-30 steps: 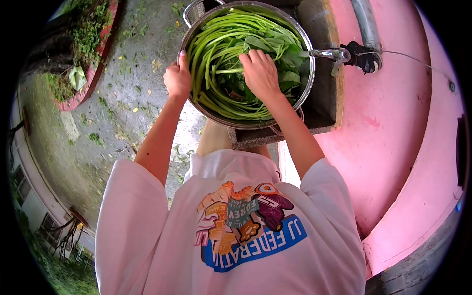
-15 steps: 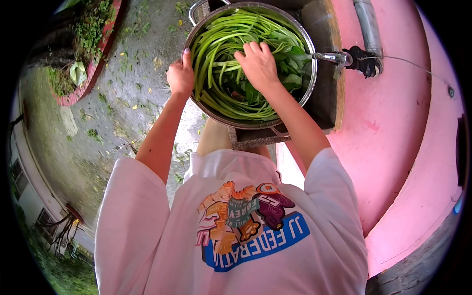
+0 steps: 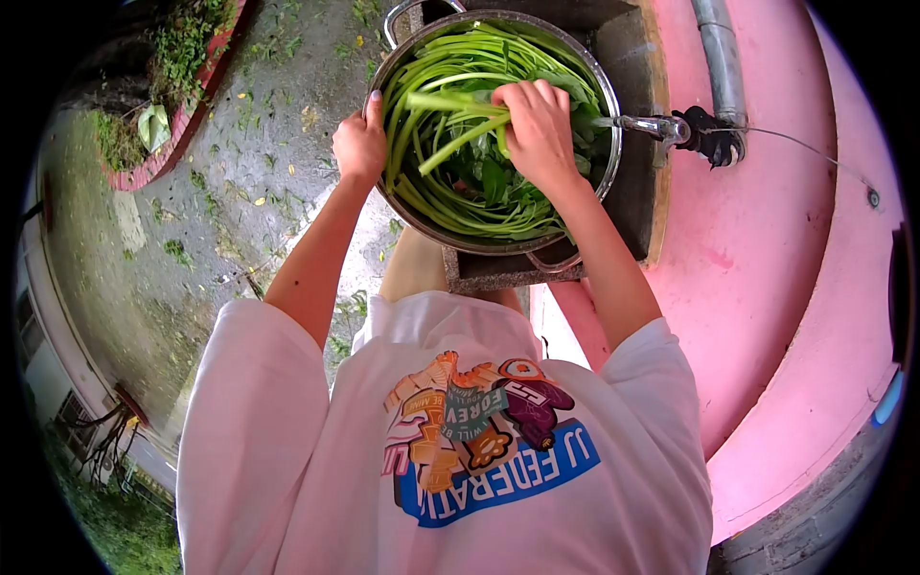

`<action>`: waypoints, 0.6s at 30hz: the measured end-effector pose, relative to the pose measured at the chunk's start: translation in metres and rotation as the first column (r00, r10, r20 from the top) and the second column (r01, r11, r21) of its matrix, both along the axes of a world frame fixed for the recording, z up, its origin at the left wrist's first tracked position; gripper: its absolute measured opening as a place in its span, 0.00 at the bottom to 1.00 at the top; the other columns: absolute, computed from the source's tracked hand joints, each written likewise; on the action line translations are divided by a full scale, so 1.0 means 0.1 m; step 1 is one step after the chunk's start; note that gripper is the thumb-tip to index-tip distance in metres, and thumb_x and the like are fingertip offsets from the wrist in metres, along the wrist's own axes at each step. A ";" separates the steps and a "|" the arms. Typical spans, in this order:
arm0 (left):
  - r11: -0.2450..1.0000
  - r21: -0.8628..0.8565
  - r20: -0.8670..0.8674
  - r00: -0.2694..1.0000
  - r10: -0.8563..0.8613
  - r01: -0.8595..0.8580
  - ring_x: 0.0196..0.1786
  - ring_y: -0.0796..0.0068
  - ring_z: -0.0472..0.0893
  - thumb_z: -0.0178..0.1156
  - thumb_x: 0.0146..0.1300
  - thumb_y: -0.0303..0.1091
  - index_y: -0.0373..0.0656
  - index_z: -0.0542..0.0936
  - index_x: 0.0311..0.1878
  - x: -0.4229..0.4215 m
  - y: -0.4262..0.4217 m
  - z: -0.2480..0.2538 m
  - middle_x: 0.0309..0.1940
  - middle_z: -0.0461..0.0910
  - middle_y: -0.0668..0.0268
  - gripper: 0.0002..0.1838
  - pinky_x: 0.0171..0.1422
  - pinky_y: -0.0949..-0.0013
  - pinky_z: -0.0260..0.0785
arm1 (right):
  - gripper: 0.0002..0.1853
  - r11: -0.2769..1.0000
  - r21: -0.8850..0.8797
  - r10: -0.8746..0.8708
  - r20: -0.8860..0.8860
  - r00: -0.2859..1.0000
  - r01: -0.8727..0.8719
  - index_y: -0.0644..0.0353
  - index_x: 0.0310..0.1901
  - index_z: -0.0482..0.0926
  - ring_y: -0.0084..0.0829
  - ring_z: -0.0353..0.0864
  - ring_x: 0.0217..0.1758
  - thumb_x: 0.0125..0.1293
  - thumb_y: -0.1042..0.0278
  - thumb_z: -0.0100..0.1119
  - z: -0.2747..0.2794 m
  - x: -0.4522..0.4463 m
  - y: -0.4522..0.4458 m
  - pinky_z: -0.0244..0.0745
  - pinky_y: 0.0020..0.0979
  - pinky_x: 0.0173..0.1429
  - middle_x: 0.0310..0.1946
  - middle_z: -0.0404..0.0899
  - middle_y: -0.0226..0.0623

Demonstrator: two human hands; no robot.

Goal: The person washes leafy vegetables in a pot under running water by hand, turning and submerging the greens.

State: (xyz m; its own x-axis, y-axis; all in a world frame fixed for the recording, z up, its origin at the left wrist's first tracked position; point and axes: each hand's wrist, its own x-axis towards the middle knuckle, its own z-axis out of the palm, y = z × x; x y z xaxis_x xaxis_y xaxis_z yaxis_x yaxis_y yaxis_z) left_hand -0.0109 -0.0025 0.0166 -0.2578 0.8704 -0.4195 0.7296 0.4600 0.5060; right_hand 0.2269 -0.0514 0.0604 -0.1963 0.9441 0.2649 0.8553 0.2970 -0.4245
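A wide metal pot (image 3: pixel 613 158) with loop handles is filled with long green leafy vegetable stems (image 3: pixel 470 216), coiled round its inside. My left hand (image 3: pixel 360 147) grips the pot's left rim, thumb on top and fingers hidden behind the wall. My right hand (image 3: pixel 540 125) is closed round a small bunch of green stems (image 3: pixel 446 103), raised above the rest with the cut ends pointing left. The dark leaves lie mostly on the right side, partly under my right hand. A metal tap (image 3: pixel 656 126) reaches over the right rim, its outlet over the leaves.
The pot rests on a stone sink (image 3: pixel 632 67) against a pink wall (image 3: pixel 767 287). A grey pipe (image 3: pixel 719 57) runs down to the tap's fitting. Wet concrete ground (image 3: pixel 259 144) with scattered leaves lies to the left, beside a red-edged planting bed (image 3: pixel 172 163).
My right hand has closed on some stems and lifted them, moving to the right. The pot appears slightly lower and further right in view. My left hand stays at the rim.
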 end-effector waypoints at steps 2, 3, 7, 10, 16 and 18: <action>1.000 0.009 -0.007 1.000 -0.005 0.005 0.45 0.42 0.78 0.42 0.65 0.65 0.36 0.82 0.39 -0.01 0.00 -0.02 0.36 0.80 0.43 0.36 0.53 0.51 0.67 | 0.13 0.999 0.052 -0.007 -0.039 0.999 0.009 0.57 0.36 0.72 0.37 0.71 0.40 0.49 0.74 0.65 0.05 0.00 0.00 0.60 0.36 0.48 0.32 0.75 0.31; 1.000 0.019 -0.014 1.000 -0.011 0.012 0.45 0.42 0.78 0.43 0.65 0.64 0.36 0.82 0.39 -0.01 0.00 -0.02 0.36 0.80 0.42 0.36 0.53 0.51 0.67 | 0.14 0.996 0.079 -0.031 -0.101 0.994 0.039 0.57 0.36 0.71 0.37 0.71 0.39 0.50 0.73 0.66 0.11 -0.02 -0.01 0.60 0.36 0.47 0.31 0.75 0.32; 1.000 0.021 -0.034 0.999 -0.006 0.007 0.45 0.42 0.78 0.43 0.65 0.64 0.36 0.82 0.39 0.03 -0.01 0.05 0.35 0.80 0.42 0.36 0.53 0.51 0.67 | 0.12 0.990 0.122 -0.043 -0.208 0.977 0.069 0.57 0.28 0.70 0.37 0.69 0.35 0.52 0.67 0.66 0.44 -0.07 -0.14 0.59 0.36 0.43 0.28 0.73 0.33; 1.000 0.009 0.011 1.000 -0.022 0.021 0.45 0.42 0.78 0.43 0.65 0.64 0.35 0.82 0.39 0.00 0.00 0.02 0.35 0.80 0.42 0.36 0.52 0.51 0.67 | 0.12 0.988 0.121 -0.067 -0.244 0.967 0.099 0.58 0.25 0.72 0.36 0.68 0.37 0.54 0.64 0.66 0.54 -0.09 -0.19 0.59 0.36 0.43 0.29 0.71 0.33; 0.999 0.029 -0.021 1.000 -0.022 0.022 0.44 0.42 0.78 0.42 0.65 0.65 0.35 0.82 0.39 -0.03 0.00 -0.04 0.35 0.80 0.42 0.37 0.52 0.51 0.67 | 0.11 0.836 -0.168 -0.547 -0.185 0.816 0.523 0.50 0.44 0.81 0.39 0.75 0.42 0.63 0.57 0.59 1.13 0.04 -0.23 0.69 0.40 0.49 0.38 0.71 0.38; 0.999 0.031 -0.025 1.000 -0.018 0.018 0.44 0.42 0.78 0.42 0.65 0.65 0.35 0.82 0.39 -0.04 0.00 -0.06 0.35 0.80 0.42 0.37 0.53 0.51 0.67 | 0.15 0.835 -0.164 -0.550 -0.264 0.793 0.525 0.50 0.46 0.81 0.39 0.78 0.39 0.68 0.52 0.51 1.23 0.21 -0.24 0.72 0.37 0.45 0.37 0.72 0.40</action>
